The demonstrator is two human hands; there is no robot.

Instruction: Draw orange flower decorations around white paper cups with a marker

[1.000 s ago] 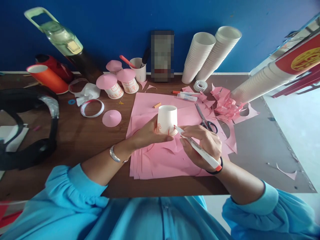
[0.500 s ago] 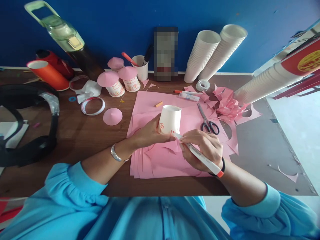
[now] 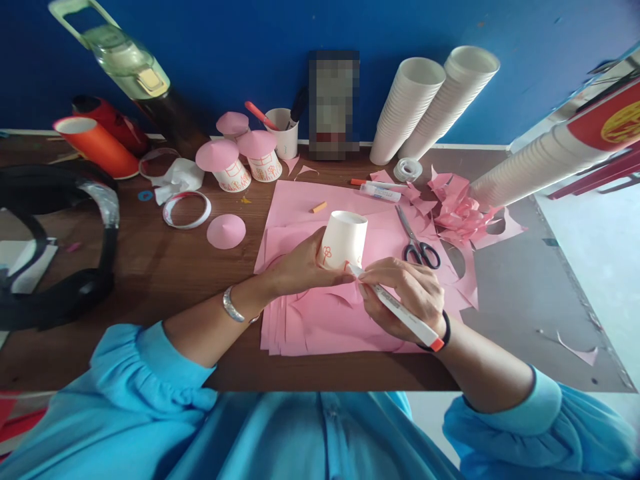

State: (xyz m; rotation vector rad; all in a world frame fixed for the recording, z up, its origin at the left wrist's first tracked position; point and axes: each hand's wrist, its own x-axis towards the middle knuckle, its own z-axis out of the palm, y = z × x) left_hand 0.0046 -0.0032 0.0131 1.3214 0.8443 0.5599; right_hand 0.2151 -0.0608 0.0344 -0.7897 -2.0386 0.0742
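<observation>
My left hand (image 3: 305,265) is closed around the lower part of a white paper cup (image 3: 345,233), its wide end down and tilted a little. Orange-red flower drawings show along the cup's lower side. Pinched in my right hand (image 3: 405,293) is a white marker (image 3: 407,315) with an orange end, its tip at the lower edge of the cup. Both hands are above a stack of pink paper sheets (image 3: 330,327). Black-handled scissors (image 3: 420,250) lie just beyond my right hand. A short orange cap (image 3: 319,207) rests on the paper behind the cup.
Decorated cups with pink cone tops (image 3: 257,148) stand at the back left, near a loose pink cone (image 3: 226,231) and a tape roll (image 3: 187,210). Tall white cup stacks (image 3: 410,107) lean at the back. Crumpled pink scraps (image 3: 460,210) lie right; black headphones (image 3: 107,267) lie left.
The cup has turned and shifted slightly to the right in my left hand. The marker tip stays at its lower edge, and more orange-red line shows there.
</observation>
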